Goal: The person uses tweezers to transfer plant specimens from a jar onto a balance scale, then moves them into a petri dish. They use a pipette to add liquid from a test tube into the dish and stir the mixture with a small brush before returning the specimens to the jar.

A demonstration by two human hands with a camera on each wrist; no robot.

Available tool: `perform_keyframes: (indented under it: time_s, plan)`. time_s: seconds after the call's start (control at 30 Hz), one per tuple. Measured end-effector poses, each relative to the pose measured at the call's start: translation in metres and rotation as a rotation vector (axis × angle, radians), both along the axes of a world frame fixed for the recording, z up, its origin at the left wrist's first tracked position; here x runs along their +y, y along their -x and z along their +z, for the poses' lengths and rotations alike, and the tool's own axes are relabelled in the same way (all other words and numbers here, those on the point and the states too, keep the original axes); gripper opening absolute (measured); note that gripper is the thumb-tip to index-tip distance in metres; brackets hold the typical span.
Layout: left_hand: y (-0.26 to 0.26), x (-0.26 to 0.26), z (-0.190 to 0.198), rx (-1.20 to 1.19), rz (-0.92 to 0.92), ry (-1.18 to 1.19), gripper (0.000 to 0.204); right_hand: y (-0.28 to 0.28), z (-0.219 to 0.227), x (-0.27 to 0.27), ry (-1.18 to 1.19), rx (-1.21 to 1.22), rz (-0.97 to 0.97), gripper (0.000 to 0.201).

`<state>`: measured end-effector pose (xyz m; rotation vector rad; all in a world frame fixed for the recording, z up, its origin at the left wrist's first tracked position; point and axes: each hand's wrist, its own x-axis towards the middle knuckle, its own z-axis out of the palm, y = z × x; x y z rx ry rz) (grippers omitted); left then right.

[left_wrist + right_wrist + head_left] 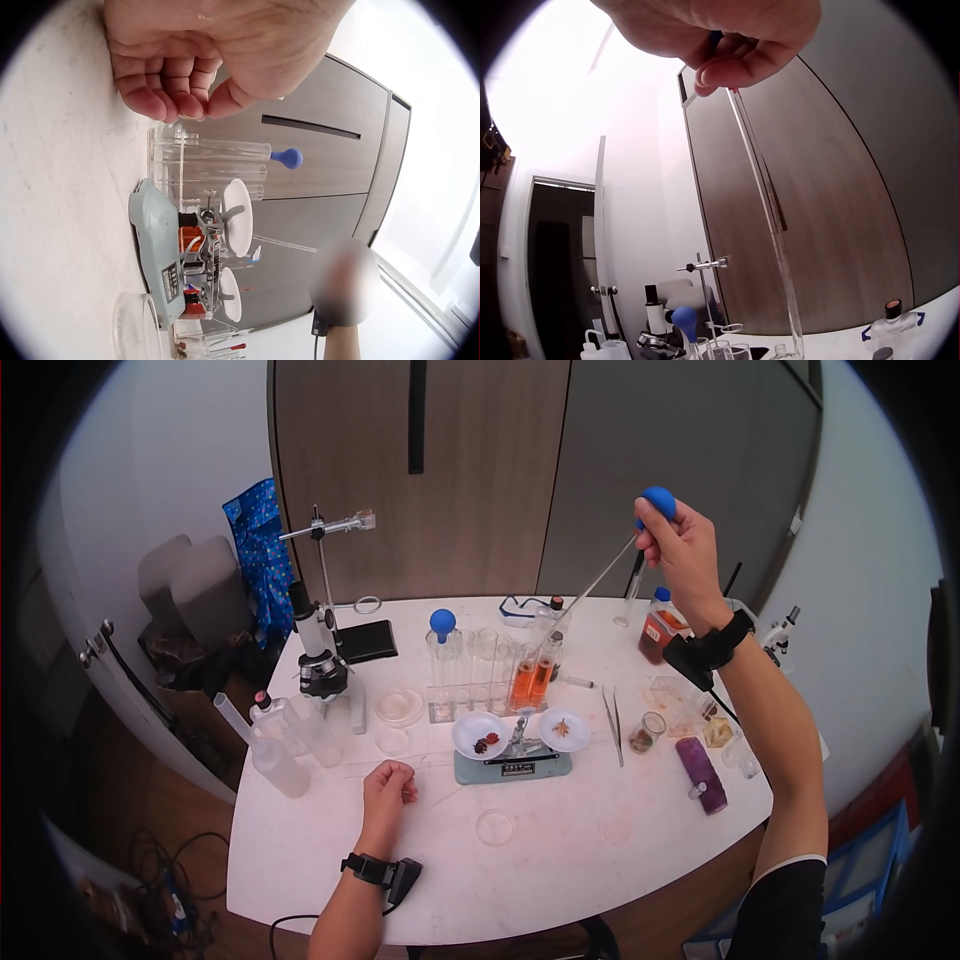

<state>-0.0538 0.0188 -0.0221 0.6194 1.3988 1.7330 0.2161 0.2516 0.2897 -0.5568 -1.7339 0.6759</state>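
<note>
Raised over the back right of the table, my right hand (683, 555) grips a long glass dropper pipette (606, 573) at its blue rubber bulb (658, 503). The pipette slants down to the left, its lower end overlapping the tubes of orange liquid (523, 685) in the head view. In the right wrist view the glass stem (769, 202) looks clear. My left hand (388, 800) rests on the table at the front left, fingers loosely curled around nothing. Beyond it stands a test tube rack (440, 712), where another blue bulb (442, 624) tops a tube.
A pale green balance (513, 770) carries dark red bits and a dried piece in its white pans. On the left are a microscope (322, 660), a clamp stand (323, 570) and plastic bottles (277, 768). Tweezers (616, 730), a small jar (648, 732) and a purple roll (701, 775) lie right.
</note>
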Motion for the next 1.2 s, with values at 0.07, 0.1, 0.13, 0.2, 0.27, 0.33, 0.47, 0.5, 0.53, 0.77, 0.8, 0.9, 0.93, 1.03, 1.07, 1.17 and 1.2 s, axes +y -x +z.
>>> perform_keyframes:
  time_s: [0.07, 0.1, 0.13, 0.2, 0.27, 0.33, 0.47, 0.5, 0.53, 0.77, 0.8, 0.9, 0.93, 1.03, 1.07, 1.17, 1.2]
  plan:
    - [0.0, 0.001, 0.001, 0.002, 0.0, -0.002, 0.012, -0.001, 0.006, 0.0, -0.018, -0.007, 0.009, 0.026]
    - [0.0, 0.0, 0.0, 0.003, 0.001, -0.003, 0.012, -0.002, 0.008, -0.001, -0.028, -0.011, 0.013, 0.026]
    - [0.0, 0.0, 0.0, 0.004, 0.002, -0.004, 0.012, -0.002, 0.011, -0.002, -0.028, -0.01, 0.012, 0.026]
    - [0.001, 0.0, -0.002, 0.001, -0.005, 0.0, 0.012, -0.003, 0.014, -0.004, -0.029, -0.008, 0.009, 0.026]
    - [0.002, 0.001, -0.003, -0.001, -0.007, -0.003, 0.012, -0.002, 0.015, -0.005, -0.017, 0.003, 0.014, 0.026]
    - [0.002, 0.001, -0.005, -0.005, -0.007, -0.009, 0.012, -0.002, 0.014, -0.005, -0.008, 0.006, 0.021, 0.025]
    - [0.003, 0.001, -0.006, -0.014, -0.01, -0.015, 0.012, 0.0, 0.014, -0.008, 0.002, 0.005, 0.026, 0.024]
    - [0.002, 0.001, -0.005, -0.014, -0.01, -0.016, 0.011, 0.001, 0.014, -0.009, 0.003, 0.007, 0.025, 0.024]
    - [0.002, 0.001, -0.005, -0.014, -0.009, -0.018, 0.011, 0.001, 0.014, -0.009, 0.002, 0.007, 0.024, 0.024]
    - [0.0, -0.001, 0.001, 0.015, -0.022, 0.007, 0.011, 0.004, 0.014, -0.009, 0.0, -0.001, 0.025, 0.025]
    - [0.0, -0.001, 0.001, 0.016, -0.024, 0.008, 0.011, 0.004, 0.014, -0.008, 0.002, 0.0, 0.026, 0.025]
    - [0.0, -0.001, 0.001, 0.016, -0.02, 0.009, 0.011, 0.004, 0.013, -0.005, -0.001, 0.008, 0.052, 0.024]
    - [0.0, -0.001, 0.001, 0.016, -0.018, 0.01, 0.011, 0.004, 0.013, -0.005, -0.004, 0.005, 0.052, 0.023]
    - [0.001, 0.0, 0.0, 0.017, -0.016, 0.008, 0.011, 0.004, 0.013, -0.004, -0.01, -0.002, 0.05, 0.022]
    - [0.001, 0.0, -0.001, 0.015, -0.015, 0.008, 0.011, 0.003, 0.013, -0.004, -0.01, -0.004, 0.048, 0.021]
    - [0.001, 0.001, -0.001, 0.011, -0.011, 0.005, 0.011, 0.002, 0.013, -0.003, -0.011, -0.008, 0.04, 0.021]
    - [0.0, 0.001, 0.0, 0.01, -0.01, 0.005, 0.011, 0.002, 0.013, -0.003, -0.012, -0.009, 0.037, 0.021]
